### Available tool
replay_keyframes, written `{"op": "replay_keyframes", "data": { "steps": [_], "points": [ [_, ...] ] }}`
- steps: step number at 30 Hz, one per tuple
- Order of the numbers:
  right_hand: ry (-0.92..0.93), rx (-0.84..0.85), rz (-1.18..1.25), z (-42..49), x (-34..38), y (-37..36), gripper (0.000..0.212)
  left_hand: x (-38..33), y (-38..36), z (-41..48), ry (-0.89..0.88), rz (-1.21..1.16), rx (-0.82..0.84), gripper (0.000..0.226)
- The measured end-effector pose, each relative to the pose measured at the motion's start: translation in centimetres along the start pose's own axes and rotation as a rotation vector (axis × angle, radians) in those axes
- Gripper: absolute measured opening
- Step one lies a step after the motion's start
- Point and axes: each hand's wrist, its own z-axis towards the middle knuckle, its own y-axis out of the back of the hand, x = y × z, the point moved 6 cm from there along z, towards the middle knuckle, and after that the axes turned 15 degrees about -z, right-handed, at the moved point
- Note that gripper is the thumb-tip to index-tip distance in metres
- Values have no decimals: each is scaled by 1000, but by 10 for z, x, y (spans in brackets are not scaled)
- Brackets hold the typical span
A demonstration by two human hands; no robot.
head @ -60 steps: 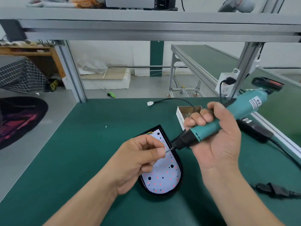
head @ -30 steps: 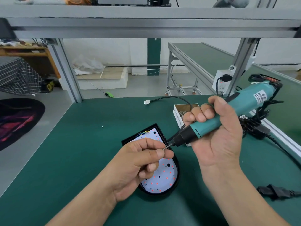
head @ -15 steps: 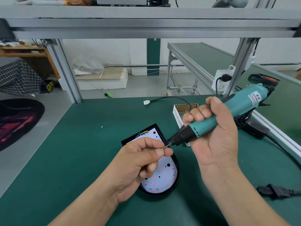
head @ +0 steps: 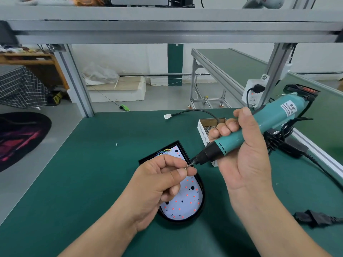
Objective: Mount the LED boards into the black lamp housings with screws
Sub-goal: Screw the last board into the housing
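The left grip (head: 159, 184) pinches one screw (head: 185, 168) at the bit of one teal screwdriver (head: 269, 119) clasped by the right grip (head: 245, 160), while one LED board (head: 185, 201) sits in one black housing (head: 178, 220) just beneath the left grip.

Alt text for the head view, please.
The left hand pinches a small screw at the tip of a teal electric screwdriver held by the right hand, above an LED board lying in a black lamp housing.

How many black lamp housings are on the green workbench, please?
1: the black teardrop-shaped lamp housing lies centre-front on the green workbench, partly beneath the left hand, holding the white LED board.
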Motion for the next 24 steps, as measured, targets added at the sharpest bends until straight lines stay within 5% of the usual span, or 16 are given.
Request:
{"op": "replay_keyframes", "data": {
  "steps": [4,24],
  "points": [
    [-42,-12,2,-1,-4,3,19,-4,-1,-1,-69,128,-20,11],
    [-39,-44,37,4,-18,10,21,-3,7,3,-37,224,3,22]
  ]
}}
